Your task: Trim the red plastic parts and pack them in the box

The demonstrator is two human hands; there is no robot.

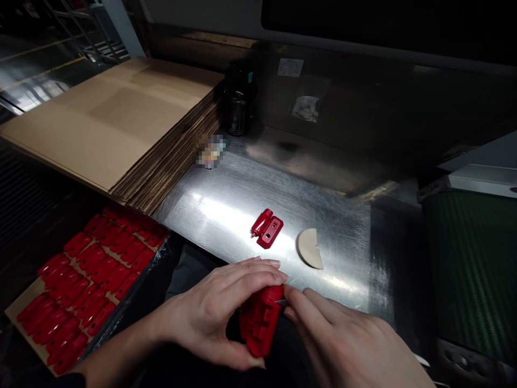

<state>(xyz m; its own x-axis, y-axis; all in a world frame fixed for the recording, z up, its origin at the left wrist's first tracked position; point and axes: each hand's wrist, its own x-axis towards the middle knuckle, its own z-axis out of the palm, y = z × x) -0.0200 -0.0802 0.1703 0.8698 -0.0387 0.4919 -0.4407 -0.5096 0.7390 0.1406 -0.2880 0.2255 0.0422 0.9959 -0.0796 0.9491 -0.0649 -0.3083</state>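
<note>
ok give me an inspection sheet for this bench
surface: metal bench, glare and scratches
job's things: red part in hand; red pair on the bench; tray of red parts
clutter: tan half-disc, blurred item, dark jar
grippers: left hand grips the red part; right hand pinches at its top
cables: nothing seen
surroundings: cardboard stack, green belt
</note>
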